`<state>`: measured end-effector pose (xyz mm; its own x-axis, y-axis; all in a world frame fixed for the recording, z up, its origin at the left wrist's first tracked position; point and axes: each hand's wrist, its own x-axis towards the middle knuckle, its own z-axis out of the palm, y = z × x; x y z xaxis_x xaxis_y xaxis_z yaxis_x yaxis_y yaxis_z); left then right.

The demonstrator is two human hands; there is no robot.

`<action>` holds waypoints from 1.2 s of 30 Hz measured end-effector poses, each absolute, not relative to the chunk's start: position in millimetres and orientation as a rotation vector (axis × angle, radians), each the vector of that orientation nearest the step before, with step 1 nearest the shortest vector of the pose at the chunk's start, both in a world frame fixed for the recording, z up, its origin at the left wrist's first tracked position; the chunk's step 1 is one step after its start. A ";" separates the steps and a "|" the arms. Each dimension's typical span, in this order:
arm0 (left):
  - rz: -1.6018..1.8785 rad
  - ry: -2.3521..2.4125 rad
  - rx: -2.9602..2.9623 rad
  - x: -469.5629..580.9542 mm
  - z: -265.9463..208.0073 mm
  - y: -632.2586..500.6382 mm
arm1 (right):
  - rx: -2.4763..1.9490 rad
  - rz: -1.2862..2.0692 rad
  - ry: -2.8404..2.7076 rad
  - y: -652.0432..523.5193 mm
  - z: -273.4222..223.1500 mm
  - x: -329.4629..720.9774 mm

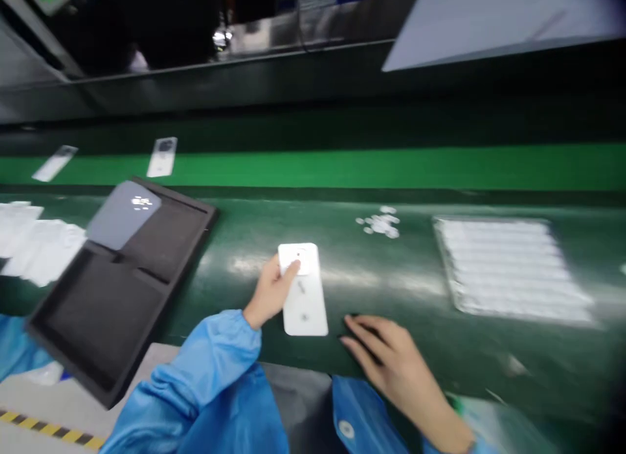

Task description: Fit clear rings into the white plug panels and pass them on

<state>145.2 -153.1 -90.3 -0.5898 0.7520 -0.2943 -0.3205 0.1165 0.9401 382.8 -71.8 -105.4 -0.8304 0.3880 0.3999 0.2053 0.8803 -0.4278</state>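
My left hand (274, 287) grips a white phone back cover (306, 304) by its left side, thumb on the raised camera area near the top. Below the thumb, small grey marks show on the cover, too blurred to read. To the right of the cover, just over the green work surface (244, 226), is my right hand (386, 349). Its thumb and fingers are apart, and nothing shows between them. Beyond my hands lies a loose heap of small white ring-like pieces (380, 224).
A clear tray with rows of white parts (508, 268) lies at right. At left are a tilted black compartmented tray (102, 310) with a grey sheet (122, 219), and white stacks (46, 248). Two white covers (162, 159) rest on the bright green strip. Another person's blue sleeve (19, 349) shows.
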 end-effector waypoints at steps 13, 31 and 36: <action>1.567 1.503 0.638 145.0 -84.9 -155.9 | -0.492 0.930 -2.490 -119.2 -95.9 404.9; 1.590 1.552 0.784 148.9 -90.1 -151.7 | -0.666 1.215 -2.337 -119.1 -89.6 412.6; 1.445 1.646 0.970 153.1 -88.5 -156.9 | -1.171 1.849 -1.487 -101.8 -76.5 375.4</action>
<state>153.1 -156.9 -88.5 -0.4497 0.8922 -0.0425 0.0732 0.0842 0.9938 375.4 -101.8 -76.5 -0.5118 0.7995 -0.3144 0.1357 -0.2861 -0.9485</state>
